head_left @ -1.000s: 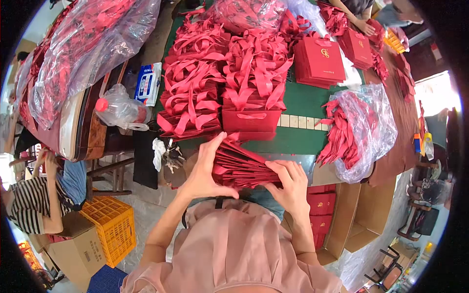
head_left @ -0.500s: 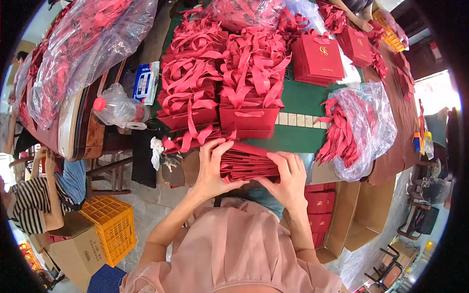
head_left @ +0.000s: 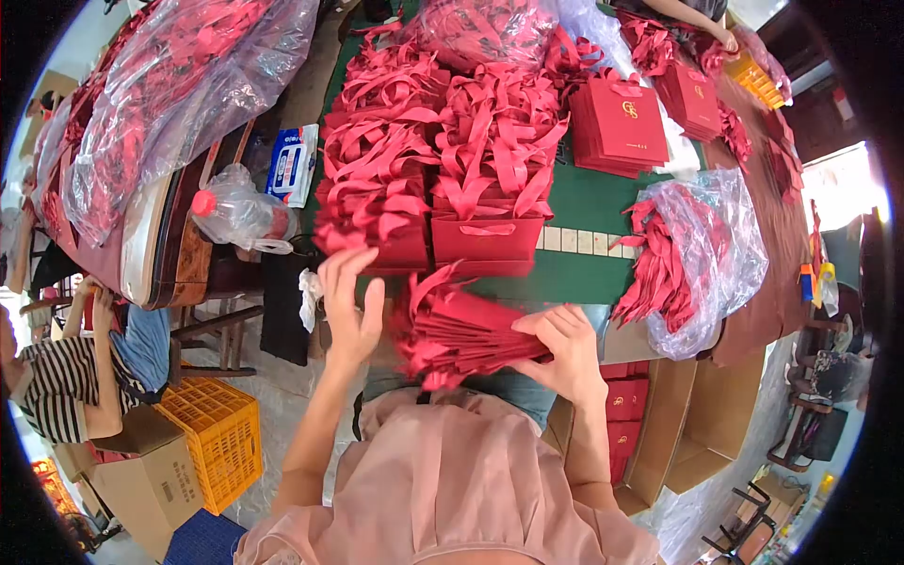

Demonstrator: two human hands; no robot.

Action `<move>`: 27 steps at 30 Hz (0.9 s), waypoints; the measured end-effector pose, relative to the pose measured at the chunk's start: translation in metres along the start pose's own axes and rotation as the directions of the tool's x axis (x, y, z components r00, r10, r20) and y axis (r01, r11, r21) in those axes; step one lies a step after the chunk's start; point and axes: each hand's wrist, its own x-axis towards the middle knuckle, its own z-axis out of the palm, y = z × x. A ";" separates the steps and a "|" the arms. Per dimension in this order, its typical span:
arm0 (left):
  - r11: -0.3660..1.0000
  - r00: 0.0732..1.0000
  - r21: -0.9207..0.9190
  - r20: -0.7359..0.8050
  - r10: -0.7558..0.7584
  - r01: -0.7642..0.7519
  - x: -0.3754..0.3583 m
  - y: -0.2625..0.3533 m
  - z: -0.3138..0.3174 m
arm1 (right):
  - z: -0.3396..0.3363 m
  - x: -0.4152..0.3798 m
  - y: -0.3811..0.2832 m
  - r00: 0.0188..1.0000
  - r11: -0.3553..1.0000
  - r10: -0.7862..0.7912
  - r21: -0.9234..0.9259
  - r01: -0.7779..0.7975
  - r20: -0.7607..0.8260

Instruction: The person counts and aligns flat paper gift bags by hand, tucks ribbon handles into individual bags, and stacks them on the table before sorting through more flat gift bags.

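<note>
Pinching the red bundle (head_left: 460, 331), my right hand (head_left: 567, 356) hides its end from me; my left hand (head_left: 352, 318) splays its fingers beside blurred ribbons (head_left: 341, 236).

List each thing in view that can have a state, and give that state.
Left hand: open, holding nothing
Right hand: closed on the held bags' right end
Held bags: flat, stacked
Row bags: packed in two rows
Bottle: capped, lying down
Plastic bag: open, red ribbons sticking out
Right carton: open
</note>
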 end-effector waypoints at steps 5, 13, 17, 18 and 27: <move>0.998 0.984 0.008 0.165 0.067 -0.070 0.028 -0.018 0.016 | -0.004 -0.005 0.000 0.998 0.997 0.002 0.078 -0.007 0.062; 0.950 0.985 -0.300 0.115 0.131 -0.091 0.001 0.014 -0.003 | 0.006 0.012 -0.002 0.999 0.999 0.035 0.010 -0.035 -0.003; 0.913 0.923 -0.398 0.312 0.226 -0.089 -0.019 0.029 0.013 | 0.010 0.016 -0.005 0.999 0.999 0.045 -0.016 -0.045 -0.014; 0.912 0.922 -0.401 0.313 0.227 -0.089 -0.022 0.033 0.016 | 0.010 0.015 -0.006 0.998 0.998 0.064 -0.026 -0.065 -0.018; 0.982 0.947 -0.168 0.290 0.137 -0.090 -0.031 0.045 0.030 | 0.008 0.006 -0.014 0.995 0.983 0.081 -0.158 -0.088 -0.054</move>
